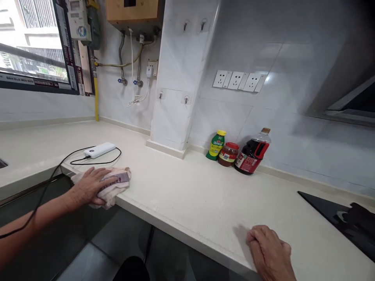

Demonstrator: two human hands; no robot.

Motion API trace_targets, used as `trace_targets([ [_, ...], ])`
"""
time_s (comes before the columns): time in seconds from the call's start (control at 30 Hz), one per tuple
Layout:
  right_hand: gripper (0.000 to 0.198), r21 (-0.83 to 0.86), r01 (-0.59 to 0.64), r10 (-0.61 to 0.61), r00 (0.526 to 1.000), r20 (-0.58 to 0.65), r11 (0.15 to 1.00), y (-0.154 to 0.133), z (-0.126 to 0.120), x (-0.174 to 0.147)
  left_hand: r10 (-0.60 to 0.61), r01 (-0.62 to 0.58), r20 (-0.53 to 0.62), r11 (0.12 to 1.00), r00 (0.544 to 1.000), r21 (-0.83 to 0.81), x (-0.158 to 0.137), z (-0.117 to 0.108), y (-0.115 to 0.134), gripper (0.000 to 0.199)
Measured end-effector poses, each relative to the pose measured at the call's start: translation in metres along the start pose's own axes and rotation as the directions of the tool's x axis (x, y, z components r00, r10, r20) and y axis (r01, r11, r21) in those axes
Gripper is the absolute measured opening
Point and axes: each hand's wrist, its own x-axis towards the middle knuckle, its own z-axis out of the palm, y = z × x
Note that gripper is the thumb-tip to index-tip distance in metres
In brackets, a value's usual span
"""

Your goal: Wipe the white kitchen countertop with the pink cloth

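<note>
Three containers (228,154); dark liquid (249,149) in bottle (247,163); left hand (91,185) on cloth (119,186).

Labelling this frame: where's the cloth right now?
In the head view, the cloth is left of centre at the countertop front edge, under the left hand, on the near side of the white device.

Two hands: left hand (91,185), right hand (271,248). One cloth (113,193). One power bank (102,149). Two bottles: one green squeeze bottle (216,146), one dark-sauce bottle (250,156). One red-lidded jar (227,155). Four pillar hooks (202,25).
</note>
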Motion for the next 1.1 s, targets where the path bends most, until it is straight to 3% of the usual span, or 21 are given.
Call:
trace_targets([
  [0.07, 0.026, 0.009, 0.003, -0.003, 1.000, -0.001, 1.000, -0.001, 0.000, 0.000, 0.022, -0.022, -0.002, 1.000, 1.000, 0.017, -0.003, -0.007, -0.019, 0.067],
  [0.17, 0.027, 0.020, -0.003, 0.003, 1.000, -0.013, 1.000, -0.008, -0.004, 0.002, 0.011, -0.011, -0.002, 1.000, 1.000, 0.017, -0.005, -0.011, -0.028, 0.066],
  [0.37, 0.026, 0.057, 0.003, -0.003, 1.000, -0.011, 0.998, -0.018, -0.010, 0.005, -0.063, 0.064, -0.030, 0.997, 0.998, 0.042, -0.005, 0.005, -0.019, 0.064],
  [0.47, 0.023, 0.077, 0.025, -0.023, 0.999, -0.033, 0.997, -0.018, -0.010, 0.006, -0.083, 0.085, -0.023, 0.994, 0.996, 0.073, -0.002, 0.014, 0.001, 0.063],
  [0.57, 0.021, 0.076, 0.048, -0.044, 0.998, -0.055, 0.996, -0.018, -0.011, 0.006, -0.041, 0.038, 0.022, 0.993, 0.999, 0.108, 0.006, 0.018, 0.045, 0.068],
  [0.8, 0.019, 0.062, 0.060, -0.057, 0.997, -0.046, 0.996, -0.023, -0.016, 0.005, 0.260, -0.261, 0.021, 0.963, 0.965, 0.069, 0.036, 0.013, 0.192, 0.081],
  [0.93, 0.020, 0.075, 0.036, -0.031, 0.998, -0.062, 0.997, -0.021, -0.015, 0.004, 0.391, -0.390, 0.022, 0.920, 0.920, -0.016, 0.053, 0.010, 0.270, 0.088],
  [1.1, 0.024, 0.137, -0.044, 0.052, 0.997, -0.057, 0.990, -0.011, -0.011, 0.005, 0.555, -0.558, -0.053, 0.829, 0.830, -0.047, 0.073, 0.012, 0.369, 0.076],
])
